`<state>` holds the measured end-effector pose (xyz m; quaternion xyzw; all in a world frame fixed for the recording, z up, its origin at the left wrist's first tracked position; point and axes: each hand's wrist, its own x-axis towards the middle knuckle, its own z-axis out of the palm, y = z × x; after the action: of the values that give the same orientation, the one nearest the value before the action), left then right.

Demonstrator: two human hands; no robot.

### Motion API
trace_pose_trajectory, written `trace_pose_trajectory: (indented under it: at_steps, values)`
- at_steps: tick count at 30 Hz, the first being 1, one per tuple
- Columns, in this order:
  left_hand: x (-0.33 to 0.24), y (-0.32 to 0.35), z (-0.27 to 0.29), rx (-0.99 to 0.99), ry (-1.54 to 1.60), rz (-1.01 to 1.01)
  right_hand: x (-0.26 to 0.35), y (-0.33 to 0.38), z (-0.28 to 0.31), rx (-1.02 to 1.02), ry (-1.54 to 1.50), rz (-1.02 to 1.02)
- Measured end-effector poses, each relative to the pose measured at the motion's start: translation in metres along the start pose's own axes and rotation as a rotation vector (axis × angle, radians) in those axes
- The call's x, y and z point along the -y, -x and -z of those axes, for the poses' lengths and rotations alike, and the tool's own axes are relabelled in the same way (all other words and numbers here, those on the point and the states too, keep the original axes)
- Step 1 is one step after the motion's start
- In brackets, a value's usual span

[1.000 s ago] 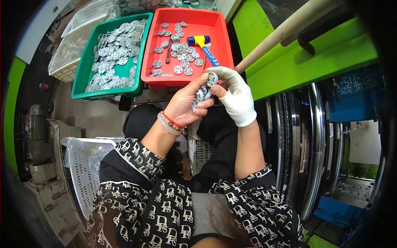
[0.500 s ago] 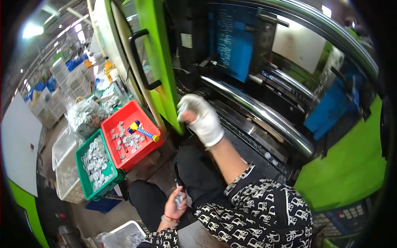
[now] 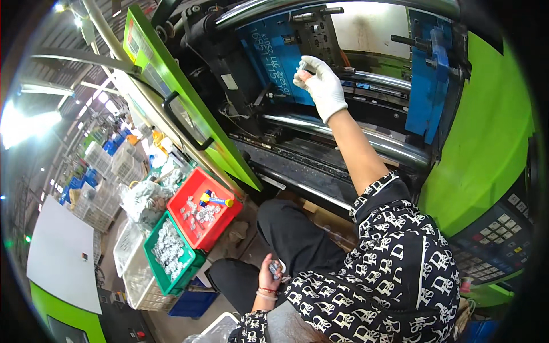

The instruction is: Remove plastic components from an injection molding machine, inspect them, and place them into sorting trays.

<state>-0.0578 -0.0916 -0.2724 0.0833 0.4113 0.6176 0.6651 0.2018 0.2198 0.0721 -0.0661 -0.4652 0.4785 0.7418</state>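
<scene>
Right hand (image 3: 321, 84), in a white glove, was raised inside the open green moulding machine (image 3: 486, 143), fingers pinched on a small silvery metal part (image 3: 301, 67) against the blue mould plate (image 3: 280, 51). Left hand (image 3: 270, 274), bare, rested low by the lap, closed around a cluster of small silvery parts (image 3: 277, 267). Two open crates stood side by side on the floor: one red plastic crate (image 3: 205, 210) with scattered parts and a yellow-and-blue tool, one green plastic crate (image 3: 168, 253) heaped with parts. A grey keypad panel (image 3: 497, 240) sat at right.
</scene>
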Motion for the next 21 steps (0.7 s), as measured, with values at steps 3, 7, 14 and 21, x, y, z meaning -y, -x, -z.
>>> trace_pose_trajectory:
  at_steps: [3,7,14,21]
  values:
    - [0.000,0.001,-0.003,-0.079,-0.061,0.068,-0.006,-0.018,0.013,-0.037,0.105,0.056]
    - [0.002,0.003,-0.005,-0.168,-0.092,0.026,-0.009,-0.048,0.040,-0.080,0.162,0.130]
    - [0.000,-0.004,-0.003,-0.203,-0.056,0.069,-0.004,-0.119,0.111,-0.311,0.431,0.259]
    - [0.006,-0.015,0.011,-0.210,-0.106,0.095,-0.001,-0.159,0.151,-0.335,0.533,0.272]
